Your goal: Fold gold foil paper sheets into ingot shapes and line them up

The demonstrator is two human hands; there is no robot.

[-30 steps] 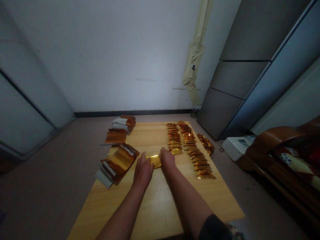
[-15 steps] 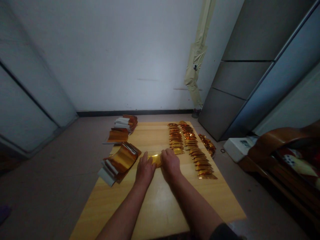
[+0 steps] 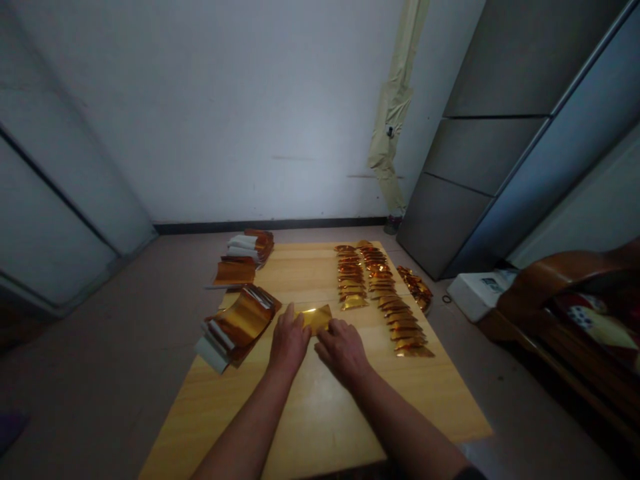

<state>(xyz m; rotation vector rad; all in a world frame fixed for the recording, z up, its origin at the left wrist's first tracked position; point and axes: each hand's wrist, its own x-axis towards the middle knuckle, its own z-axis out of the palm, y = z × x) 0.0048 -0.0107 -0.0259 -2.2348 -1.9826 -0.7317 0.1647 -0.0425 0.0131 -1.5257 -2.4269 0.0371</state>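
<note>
A small folded piece of gold foil paper (image 3: pixel 317 319) lies on the wooden table between my two hands. My left hand (image 3: pixel 290 341) grips its left end, thumb on the near side and fingers at the far side. My right hand (image 3: pixel 344 348) has its fingers curled at the lower right corner of the paper; the fingertips are partly hidden. To the left of my left hand is a loose stack of gold foil sheets (image 3: pixel 245 319) with pale undersides. On the right stand rows of folded gold foil pieces (image 3: pixel 353 277), overlapping one another.
More foil sheets (image 3: pixel 235 270) sit at the table's far left edge, some overhanging it. A second row of folded pieces (image 3: pixel 403 323) runs down the right side of the table (image 3: pixel 320 427). Beyond that edge is a heap of gold pieces (image 3: pixel 416 288), beside a white box (image 3: pixel 473 297).
My right hand has slid down toward me along the paper's right end, uncovering its upper right corner. My left hand has hardly moved.
</note>
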